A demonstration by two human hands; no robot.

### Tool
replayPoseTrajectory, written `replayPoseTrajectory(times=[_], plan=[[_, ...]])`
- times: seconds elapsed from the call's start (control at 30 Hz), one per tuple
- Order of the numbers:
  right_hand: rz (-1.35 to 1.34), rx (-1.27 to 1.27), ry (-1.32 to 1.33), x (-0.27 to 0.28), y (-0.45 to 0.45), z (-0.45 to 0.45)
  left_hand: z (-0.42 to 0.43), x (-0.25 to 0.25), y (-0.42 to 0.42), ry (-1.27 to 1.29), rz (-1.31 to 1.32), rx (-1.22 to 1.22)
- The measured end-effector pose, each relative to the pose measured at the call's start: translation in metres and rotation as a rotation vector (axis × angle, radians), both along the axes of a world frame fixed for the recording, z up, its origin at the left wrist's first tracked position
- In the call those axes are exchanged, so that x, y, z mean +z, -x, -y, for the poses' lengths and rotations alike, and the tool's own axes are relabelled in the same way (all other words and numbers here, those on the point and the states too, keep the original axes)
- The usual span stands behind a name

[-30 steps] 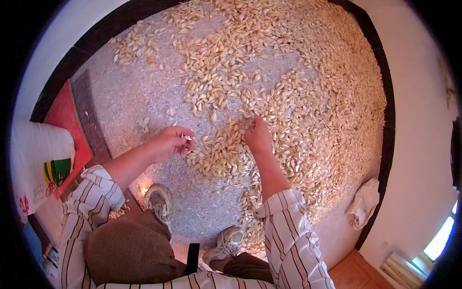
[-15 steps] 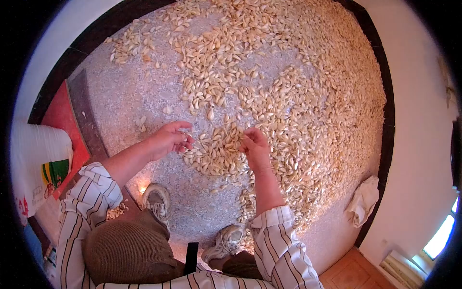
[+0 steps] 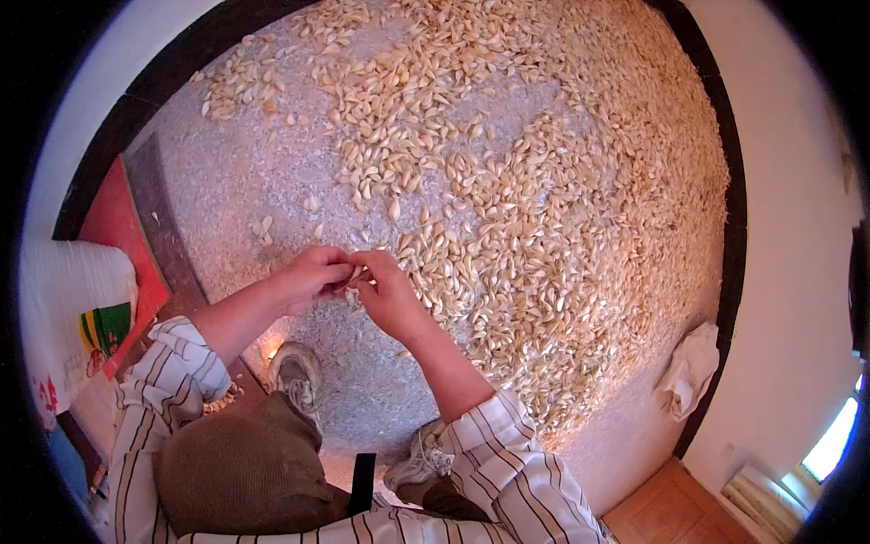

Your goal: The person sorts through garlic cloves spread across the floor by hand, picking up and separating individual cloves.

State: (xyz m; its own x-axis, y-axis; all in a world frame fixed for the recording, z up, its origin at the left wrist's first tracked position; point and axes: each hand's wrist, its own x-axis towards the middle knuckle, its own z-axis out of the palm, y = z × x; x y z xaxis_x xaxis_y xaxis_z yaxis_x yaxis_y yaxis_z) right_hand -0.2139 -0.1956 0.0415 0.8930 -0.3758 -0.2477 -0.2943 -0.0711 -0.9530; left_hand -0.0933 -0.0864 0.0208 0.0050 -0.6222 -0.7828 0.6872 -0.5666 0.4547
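Note:
My left hand [image 3: 313,275] and my right hand [image 3: 388,292] meet fingertip to fingertip over the near left edge of a wide spread of garlic cloves [image 3: 544,236]. Both are closed in a pinch. A small pale piece, apparently a garlic clove, shows just under the touching fingers; most of it is hidden by them. The cloves are cream-coloured and lie loose on the speckled floor [image 3: 362,363]. A few single cloves lie apart, beyond my left hand.
Dark skirting [image 3: 732,236] and pale walls bound the floor. On the left, a white plastic sack [image 3: 68,299] stands by a red mat [image 3: 136,245]. A crumpled pale cloth [image 3: 691,372] lies at the right wall. My shoes [image 3: 426,458] are close below my hands.
My right hand has moved left from the cloves to meet my left hand. The left fingers, spread a little before, are now pinched together. The left arm has barely shifted.

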Motion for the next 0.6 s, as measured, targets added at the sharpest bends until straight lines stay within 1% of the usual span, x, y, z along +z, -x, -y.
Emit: replayPoseTrajectory(times=[0.03,0.1,0.17,0.2,0.23,0.3,0.4,0.43,0.47,0.53,0.6], plan=[[-0.004,0.0,-0.001,-0.004,0.003,0.0,0.0,0.001,0.0,-0.001,-0.004,0.0],[-0.036,-0.138,0.135,-0.01,0.011,0.007,0.0,0.004,-0.002,-0.027,0.038,-0.004],[-0.097,-0.185,0.294,-0.02,0.023,0.025,0.0,0.001,-0.003,-0.031,0.038,0.003],[-0.076,-0.242,0.518,-0.026,0.031,0.035,0.001,0.0,-0.003,-0.035,0.038,0.009],[-0.195,-0.279,0.525,-0.014,0.036,0.049,0.002,0.001,-0.005,-0.035,0.038,0.009],[-0.265,-0.358,0.651,-0.033,0.057,0.074,0.003,0.005,-0.01,-0.022,0.015,0.011],[-0.307,-0.314,0.585,-0.035,0.075,0.089,0.006,0.012,-0.011,-0.031,0.02,0.017],[-0.311,-0.222,0.673,-0.032,0.073,0.09,0.007,0.012,-0.011,-0.031,0.019,0.016],[-0.312,-0.223,0.673,-0.029,0.07,0.09,0.007,0.012,-0.01,-0.013,0.003,0.042],[-0.438,-0.168,0.711,-0.023,0.063,0.089,0.007,0.011,-0.008,0.005,-0.012,0.066],[-0.448,-0.145,0.748,-0.025,0.058,0.091,0.007,0.009,-0.008,0.032,-0.022,-0.011]])
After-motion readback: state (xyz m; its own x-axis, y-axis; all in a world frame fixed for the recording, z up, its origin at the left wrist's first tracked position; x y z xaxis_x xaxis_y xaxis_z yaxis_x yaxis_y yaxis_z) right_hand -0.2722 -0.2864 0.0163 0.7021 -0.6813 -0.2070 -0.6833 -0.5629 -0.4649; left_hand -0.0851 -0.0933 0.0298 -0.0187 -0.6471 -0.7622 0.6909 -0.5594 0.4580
